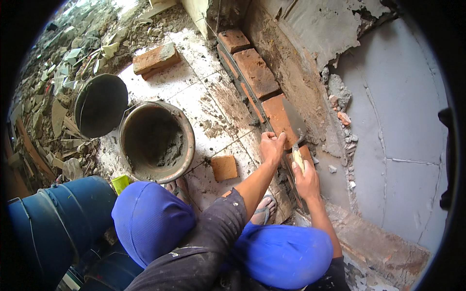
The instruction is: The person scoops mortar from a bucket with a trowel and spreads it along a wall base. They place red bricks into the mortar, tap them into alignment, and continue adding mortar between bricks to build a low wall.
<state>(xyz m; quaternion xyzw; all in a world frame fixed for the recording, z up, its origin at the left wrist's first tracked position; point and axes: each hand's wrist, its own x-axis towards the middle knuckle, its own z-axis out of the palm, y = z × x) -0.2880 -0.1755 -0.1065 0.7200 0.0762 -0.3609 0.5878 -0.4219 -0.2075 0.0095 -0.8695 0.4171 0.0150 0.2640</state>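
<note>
My right hand (pixel 307 182) is closed around the pale yellow handle of a trowel (pixel 294 121). Its grey blade lies over the right side of an orange brick (pixel 276 116). At that brick's near left edge is my left hand (pixel 272 148), fingers curled together; whatever they grip, if anything, is hidden. The brick belongs to a row running away from me along the wall, with another brick (pixel 257 72) and a smaller one (pixel 234 40) farther off. Beneath my hands part of a nearer brick (pixel 305 154) shows. A thin dark line runs along the row's left edge.
A round tub (pixel 127 145) holding grey mortar (pixel 170 150) stands left, beside a dark bucket (pixel 102 105). A loose brick (pixel 156 59) and a brick piece (pixel 224 168) lie on mortar-spotted tiles. Rubble (pixel 58 111) spreads far left; a blue drum (pixel 63 218) is near left.
</note>
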